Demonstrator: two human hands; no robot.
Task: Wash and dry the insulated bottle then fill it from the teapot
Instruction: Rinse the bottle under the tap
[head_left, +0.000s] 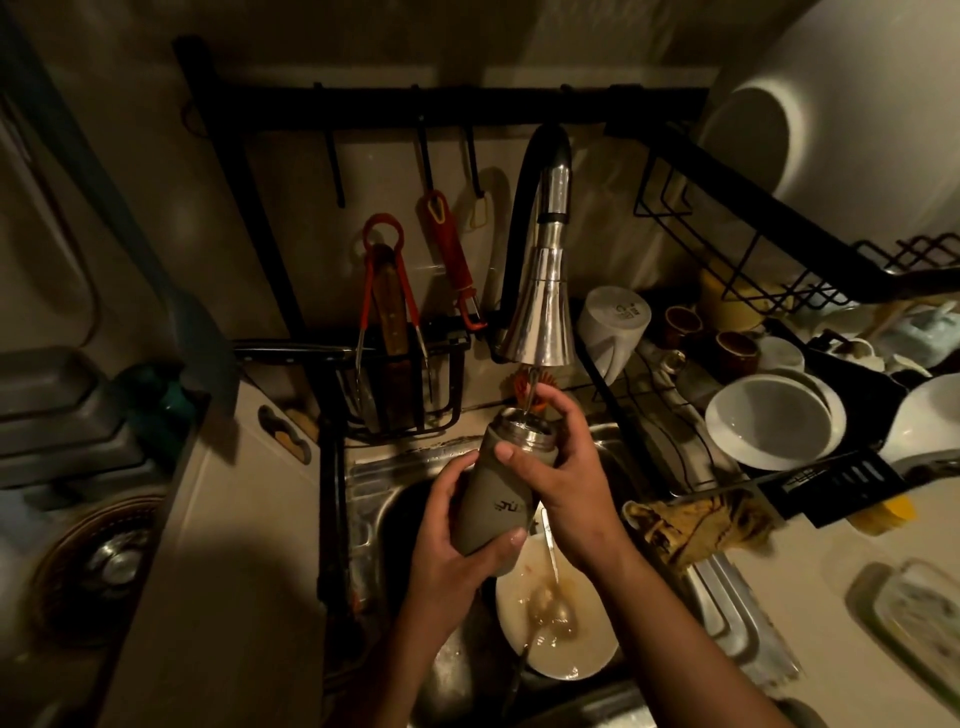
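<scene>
Fingers (509, 540) of the left hand (457, 525) curl round the lower body of the insulated bottle (493, 499), while the right hand (566, 467) grips its steel neck, thumb in front and fingers wrapped behind. The olive-coloured bottle, lid off, is held tilted above the steel sink (374, 478), its open mouth directly under the chrome faucet (540, 312), from which a thin stream of water runs into it. Below the hands, a soiled white plate (566, 654) with a spoon (550, 608) on it lies in the basin. A crumpled yellowish cloth (696, 519) lies at the sink's right edge on the desk (810, 561), near a white bowl (769, 421) standing in the black dish rack (831, 478). Red-handled tongs (389, 291) and a red peeler (452, 260) hang behind the sink
</scene>
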